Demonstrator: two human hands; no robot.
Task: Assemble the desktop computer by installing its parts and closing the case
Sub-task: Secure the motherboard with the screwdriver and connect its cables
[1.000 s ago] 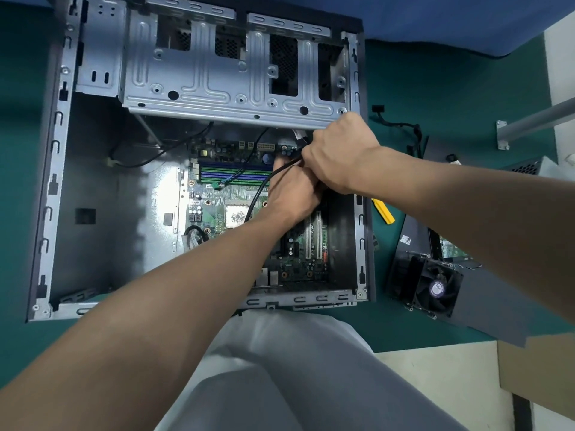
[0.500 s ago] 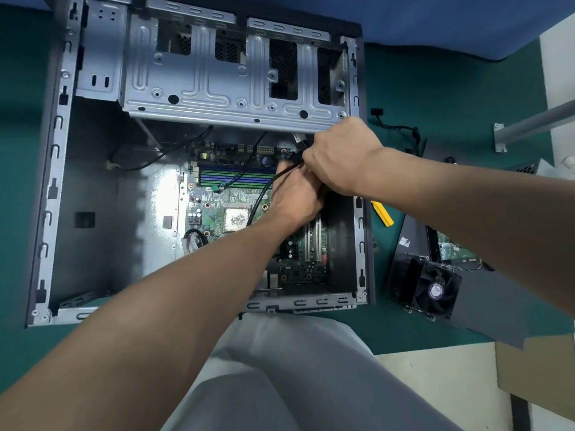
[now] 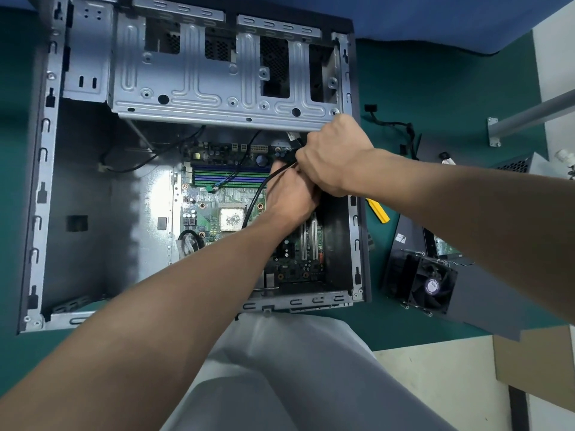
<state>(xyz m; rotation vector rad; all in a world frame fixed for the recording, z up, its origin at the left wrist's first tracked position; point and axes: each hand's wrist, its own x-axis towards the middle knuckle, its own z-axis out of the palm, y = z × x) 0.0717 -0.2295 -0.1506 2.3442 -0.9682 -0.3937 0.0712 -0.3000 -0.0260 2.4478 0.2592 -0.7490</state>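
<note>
Case: lies open on green mat, motherboard inside.
Right hand: fist curled round black cable (just below the drive cage).
Left hand: under it, above the motherboard; fingers hidden, grip unclear.

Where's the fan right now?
Head view: the fan lies outside the case, to its right on the green mat, near the case's near-right corner, below the yellow tool and at the dark panel's left end.
</note>
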